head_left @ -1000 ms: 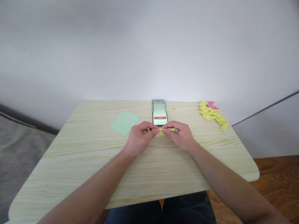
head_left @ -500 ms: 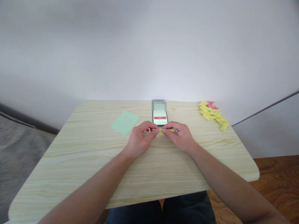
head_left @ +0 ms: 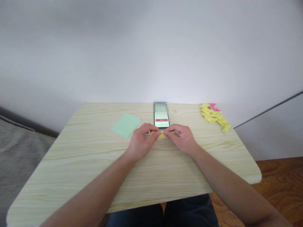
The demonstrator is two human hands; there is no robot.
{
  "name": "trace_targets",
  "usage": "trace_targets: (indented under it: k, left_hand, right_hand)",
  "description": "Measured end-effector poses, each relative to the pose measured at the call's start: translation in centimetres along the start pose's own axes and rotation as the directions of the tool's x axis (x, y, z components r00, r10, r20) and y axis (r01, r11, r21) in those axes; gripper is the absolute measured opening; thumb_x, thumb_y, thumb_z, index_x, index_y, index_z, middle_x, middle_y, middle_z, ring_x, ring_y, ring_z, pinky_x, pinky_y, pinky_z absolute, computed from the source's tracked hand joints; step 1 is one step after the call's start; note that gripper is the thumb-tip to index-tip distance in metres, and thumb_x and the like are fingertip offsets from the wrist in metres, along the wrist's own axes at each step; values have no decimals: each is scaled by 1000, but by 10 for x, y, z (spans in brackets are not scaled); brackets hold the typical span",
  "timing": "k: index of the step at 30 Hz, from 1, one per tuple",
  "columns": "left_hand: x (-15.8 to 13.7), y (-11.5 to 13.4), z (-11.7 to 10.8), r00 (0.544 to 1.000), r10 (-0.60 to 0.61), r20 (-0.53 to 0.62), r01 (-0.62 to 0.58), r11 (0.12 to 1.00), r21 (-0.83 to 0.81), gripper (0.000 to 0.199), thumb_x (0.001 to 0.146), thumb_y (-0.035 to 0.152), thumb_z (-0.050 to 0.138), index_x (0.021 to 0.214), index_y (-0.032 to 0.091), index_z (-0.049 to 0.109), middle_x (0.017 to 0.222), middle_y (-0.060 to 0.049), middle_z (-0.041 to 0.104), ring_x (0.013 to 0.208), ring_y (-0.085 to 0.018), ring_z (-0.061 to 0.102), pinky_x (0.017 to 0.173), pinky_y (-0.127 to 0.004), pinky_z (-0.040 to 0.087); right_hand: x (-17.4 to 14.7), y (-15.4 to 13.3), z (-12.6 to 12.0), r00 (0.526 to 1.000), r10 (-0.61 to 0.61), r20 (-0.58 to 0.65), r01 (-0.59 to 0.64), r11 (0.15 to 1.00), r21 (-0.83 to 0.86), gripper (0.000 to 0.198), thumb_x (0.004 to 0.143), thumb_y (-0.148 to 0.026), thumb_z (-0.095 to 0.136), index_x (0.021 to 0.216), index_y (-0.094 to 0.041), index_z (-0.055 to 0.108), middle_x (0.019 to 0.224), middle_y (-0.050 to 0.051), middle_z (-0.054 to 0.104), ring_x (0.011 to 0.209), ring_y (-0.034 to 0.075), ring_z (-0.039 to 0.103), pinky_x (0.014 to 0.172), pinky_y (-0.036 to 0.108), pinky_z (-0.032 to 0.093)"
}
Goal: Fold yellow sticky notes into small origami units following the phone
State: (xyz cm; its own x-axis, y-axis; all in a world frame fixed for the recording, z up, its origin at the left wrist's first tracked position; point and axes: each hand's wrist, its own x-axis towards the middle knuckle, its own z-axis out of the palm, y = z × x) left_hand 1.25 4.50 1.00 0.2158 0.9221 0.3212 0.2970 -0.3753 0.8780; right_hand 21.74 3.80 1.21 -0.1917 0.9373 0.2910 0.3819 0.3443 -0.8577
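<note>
Between both hands is a small folded piece of yellow paper (head_left: 162, 135), mostly covered by the fingers. My left hand (head_left: 143, 140) pinches its left side between thumb and forefinger. On the right side, my right hand (head_left: 181, 138) pinches it the same way, with the two thumb tips close together. Just beyond the fingertips lies a phone (head_left: 162, 116) with a lit screen and a red bar on it. Green paper sheets (head_left: 126, 125) lie to the left of my left hand, slightly fanned.
Several folded yellow paper pieces (head_left: 211, 117) lie in a cluster at the table's back right, beside folded pink paper (head_left: 214, 107). The pale wooden table (head_left: 94, 157) meets a white wall (head_left: 151, 50) at the back. Its front edge is close to my legs (head_left: 163, 214).
The yellow paper shows a little more below the fingertips. Both hands keep their pinch in nearly the same place. The whole view has shifted very slightly.
</note>
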Motion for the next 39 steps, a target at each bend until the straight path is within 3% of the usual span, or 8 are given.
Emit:
trace_targets:
  k: [19, 31, 39]
  left_hand:
    - [3, -6, -3, 995, -91, -40, 92, 996, 17, 18, 88, 38, 71, 87, 21, 74, 88, -3, 74, 84, -19, 62, 77, -33, 44]
    - [4, -10, -3, 992, -117, -38, 116, 993, -16, 20, 88, 40, 70, 90, 21, 75, 89, -3, 74, 83, -19, 62, 76, -32, 44]
    - [3, -10, -1, 985, -170, -18, 168, 984, -62, 23, 84, 43, 74, 88, 21, 77, 83, -3, 74, 73, -17, 59, 65, -29, 43]
  right_hand:
    - [2, 12, -3, 996, 86, 21, -88, 991, 102, 20, 87, -41, 74, 90, -23, 82, 86, 3, 81, 80, 20, 73, 76, 31, 55]
    - [2, 9, -5, 999, 54, -4, -53, 995, 79, 19, 88, -40, 73, 89, -23, 81, 88, 3, 80, 83, 20, 73, 78, 31, 55]
    - [2, 11, -5, 998, 69, -3, -68, 990, 126, 20, 88, -40, 73, 87, -21, 79, 84, 3, 78, 79, 18, 70, 74, 30, 53]
